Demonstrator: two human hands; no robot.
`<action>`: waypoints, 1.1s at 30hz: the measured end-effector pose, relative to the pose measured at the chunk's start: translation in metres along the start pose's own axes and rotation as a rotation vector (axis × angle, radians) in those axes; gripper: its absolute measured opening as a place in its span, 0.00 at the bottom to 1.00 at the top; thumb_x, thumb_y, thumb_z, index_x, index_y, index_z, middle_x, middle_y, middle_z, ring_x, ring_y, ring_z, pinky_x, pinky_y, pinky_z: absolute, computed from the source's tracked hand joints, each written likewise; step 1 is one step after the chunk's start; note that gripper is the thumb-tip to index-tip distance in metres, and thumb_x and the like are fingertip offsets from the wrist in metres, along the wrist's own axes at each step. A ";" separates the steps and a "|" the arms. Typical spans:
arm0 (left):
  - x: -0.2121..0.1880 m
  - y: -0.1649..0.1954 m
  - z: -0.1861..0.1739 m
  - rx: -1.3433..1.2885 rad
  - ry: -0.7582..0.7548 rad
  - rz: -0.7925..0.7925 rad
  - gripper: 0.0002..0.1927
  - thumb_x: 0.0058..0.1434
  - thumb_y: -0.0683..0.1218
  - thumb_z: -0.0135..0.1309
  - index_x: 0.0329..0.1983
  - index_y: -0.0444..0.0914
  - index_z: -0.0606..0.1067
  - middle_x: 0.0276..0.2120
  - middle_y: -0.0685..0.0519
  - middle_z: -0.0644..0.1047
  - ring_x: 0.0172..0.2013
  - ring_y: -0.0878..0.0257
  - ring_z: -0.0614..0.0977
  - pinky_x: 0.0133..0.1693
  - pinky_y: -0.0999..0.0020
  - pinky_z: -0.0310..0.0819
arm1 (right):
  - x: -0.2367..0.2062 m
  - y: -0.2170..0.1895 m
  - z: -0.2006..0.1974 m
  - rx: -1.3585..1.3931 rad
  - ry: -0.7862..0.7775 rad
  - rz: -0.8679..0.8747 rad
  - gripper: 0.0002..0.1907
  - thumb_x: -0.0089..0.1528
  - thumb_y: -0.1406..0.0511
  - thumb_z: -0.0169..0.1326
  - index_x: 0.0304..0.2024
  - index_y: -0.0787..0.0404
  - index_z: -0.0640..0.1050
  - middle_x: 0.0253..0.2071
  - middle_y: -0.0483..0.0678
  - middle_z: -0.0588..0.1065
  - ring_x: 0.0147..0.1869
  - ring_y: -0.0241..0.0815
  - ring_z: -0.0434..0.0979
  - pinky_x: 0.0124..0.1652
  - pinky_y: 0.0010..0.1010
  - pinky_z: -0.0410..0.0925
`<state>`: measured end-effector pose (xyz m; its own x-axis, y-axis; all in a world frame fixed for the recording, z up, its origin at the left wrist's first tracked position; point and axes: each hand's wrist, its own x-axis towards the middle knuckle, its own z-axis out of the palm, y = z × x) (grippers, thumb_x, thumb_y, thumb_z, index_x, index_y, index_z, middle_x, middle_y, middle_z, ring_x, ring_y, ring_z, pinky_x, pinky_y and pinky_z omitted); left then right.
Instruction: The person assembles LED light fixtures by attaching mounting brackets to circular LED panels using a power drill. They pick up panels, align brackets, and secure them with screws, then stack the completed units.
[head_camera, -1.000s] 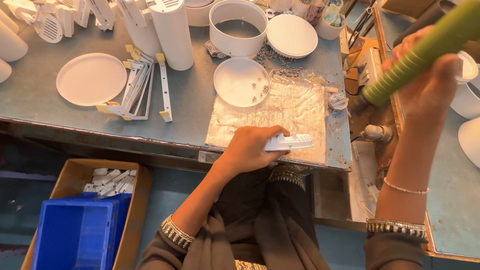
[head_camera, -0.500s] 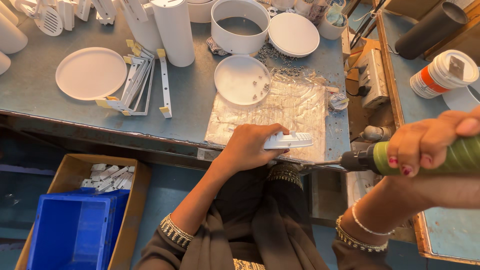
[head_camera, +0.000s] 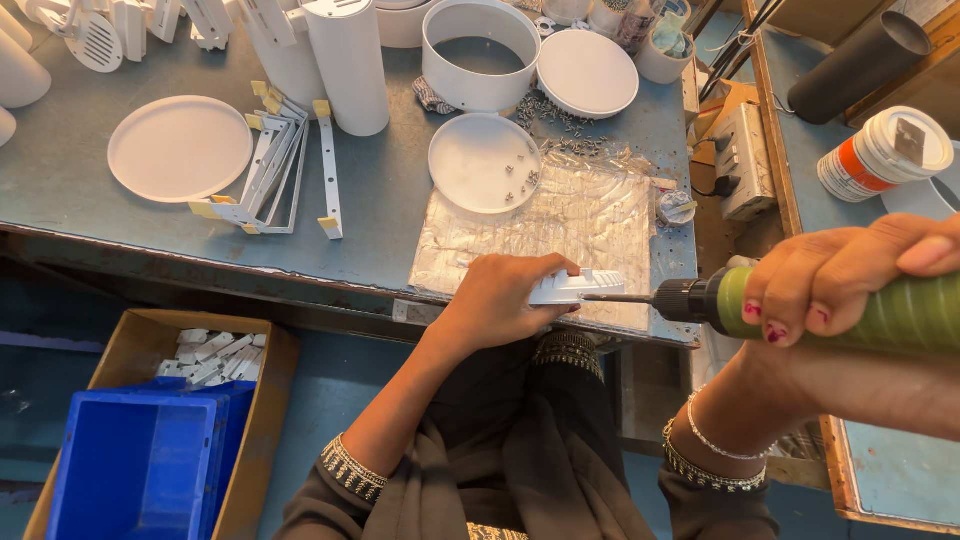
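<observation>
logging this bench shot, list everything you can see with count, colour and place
small bracket piece: 1, white, bench front edge, under left hand
electric screwdriver: 1, green, bit tip at the piece
foil sheet: 1, silver, under the piece
shallow dish with screws: 1, white, behind foil
flat disc: 1, white, bench left
metal brackets: several, white, beside disc
cylinder housings: 2, white, bench back
round open housing: 1, white, back centre
blue bin: 1, floor left
left hand: holds piece
right hand: grips screwdriver

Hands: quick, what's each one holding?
Left hand: closed on the small white bracket.
Right hand: closed around the green electric screwdriver.
</observation>
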<state>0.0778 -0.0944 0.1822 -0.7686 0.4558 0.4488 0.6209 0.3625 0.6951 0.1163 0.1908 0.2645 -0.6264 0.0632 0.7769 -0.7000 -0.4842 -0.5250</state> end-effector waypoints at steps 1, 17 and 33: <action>0.000 0.000 0.000 0.000 0.005 0.003 0.19 0.55 0.53 0.66 0.48 0.44 0.79 0.30 0.49 0.83 0.32 0.52 0.85 0.33 0.60 0.75 | -0.001 0.001 -0.001 0.002 0.003 0.004 0.37 0.55 0.39 0.48 0.46 0.64 0.65 0.21 0.50 0.64 0.17 0.45 0.64 0.21 0.40 0.64; -0.002 -0.002 -0.004 -0.013 0.006 0.037 0.18 0.57 0.52 0.66 0.48 0.44 0.79 0.32 0.49 0.83 0.34 0.52 0.85 0.35 0.59 0.77 | 0.072 0.003 -0.006 0.097 -0.826 0.324 0.20 0.66 0.55 0.50 0.58 0.54 0.73 0.24 0.46 0.75 0.26 0.44 0.78 0.31 0.42 0.75; 0.000 -0.003 -0.003 0.032 0.004 -0.016 0.19 0.55 0.54 0.67 0.47 0.44 0.79 0.28 0.49 0.82 0.30 0.52 0.85 0.33 0.58 0.76 | 0.115 0.029 0.016 0.269 -1.299 0.481 0.14 0.72 0.57 0.45 0.51 0.59 0.67 0.33 0.53 0.75 0.39 0.53 0.84 0.43 0.53 0.76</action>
<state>0.0757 -0.0982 0.1816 -0.7788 0.4468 0.4402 0.6133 0.3957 0.6835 0.0296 0.1704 0.3438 0.0792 -0.9203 0.3830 -0.3326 -0.3866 -0.8602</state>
